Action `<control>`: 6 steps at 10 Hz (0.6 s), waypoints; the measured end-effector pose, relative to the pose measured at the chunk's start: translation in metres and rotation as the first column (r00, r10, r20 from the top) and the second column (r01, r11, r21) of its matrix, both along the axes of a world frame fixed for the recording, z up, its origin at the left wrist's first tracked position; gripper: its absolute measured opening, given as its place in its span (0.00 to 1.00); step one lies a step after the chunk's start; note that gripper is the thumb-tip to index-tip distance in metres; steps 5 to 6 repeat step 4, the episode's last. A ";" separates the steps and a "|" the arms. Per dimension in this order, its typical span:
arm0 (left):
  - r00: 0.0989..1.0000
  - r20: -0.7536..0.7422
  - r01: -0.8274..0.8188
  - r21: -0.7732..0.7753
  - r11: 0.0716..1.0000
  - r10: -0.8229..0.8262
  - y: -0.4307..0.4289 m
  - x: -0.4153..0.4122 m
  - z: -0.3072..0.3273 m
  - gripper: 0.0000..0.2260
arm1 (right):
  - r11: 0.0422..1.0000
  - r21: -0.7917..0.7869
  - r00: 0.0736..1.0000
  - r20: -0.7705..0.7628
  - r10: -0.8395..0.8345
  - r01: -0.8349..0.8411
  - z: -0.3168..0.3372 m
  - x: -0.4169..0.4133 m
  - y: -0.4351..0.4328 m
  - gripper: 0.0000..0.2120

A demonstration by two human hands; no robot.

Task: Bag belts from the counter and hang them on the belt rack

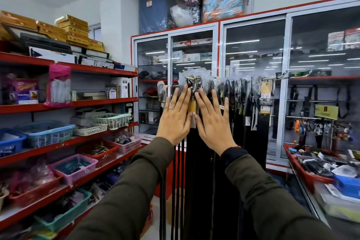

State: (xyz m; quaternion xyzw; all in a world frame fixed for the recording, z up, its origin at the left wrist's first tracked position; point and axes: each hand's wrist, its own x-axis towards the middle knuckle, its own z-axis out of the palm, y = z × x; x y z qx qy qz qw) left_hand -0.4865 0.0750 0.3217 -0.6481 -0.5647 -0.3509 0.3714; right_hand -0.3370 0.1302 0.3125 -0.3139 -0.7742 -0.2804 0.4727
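Note:
Both my hands are raised flat in front of the belt rack (272, 78), fingers spread and pointing up. My left hand (175, 117), a ring on one finger, and my right hand (213, 121) flank a bagged belt (192, 84) whose metal buckle and yellow tag show between them. Neither hand grips anything. Many dark belts (239, 99) in clear plastic bags hang in a row along the rack, their straps dropping to the floor behind my forearms.
Red shelves (81, 103) with boxes and plastic baskets line the left. A glass-door cabinet (253, 48) stands behind the rack. On the right is a counter with a red tray (303, 173) of small goods and a blue bin (346, 185).

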 end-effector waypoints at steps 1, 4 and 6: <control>0.999 0.048 0.026 -0.002 1.000 -0.025 0.004 0.005 -0.002 0.30 | 1.000 -0.015 1.000 0.017 -0.025 0.026 -0.001 0.001 0.001 0.29; 0.996 0.069 -0.058 0.099 0.993 0.051 -0.015 0.038 -0.013 0.29 | 0.999 -0.031 1.000 -0.007 0.013 -0.013 -0.013 0.034 -0.029 0.29; 0.996 0.069 -0.058 0.099 0.993 0.051 -0.015 0.038 -0.013 0.29 | 0.999 -0.031 1.000 -0.007 0.013 -0.013 -0.013 0.034 -0.029 0.29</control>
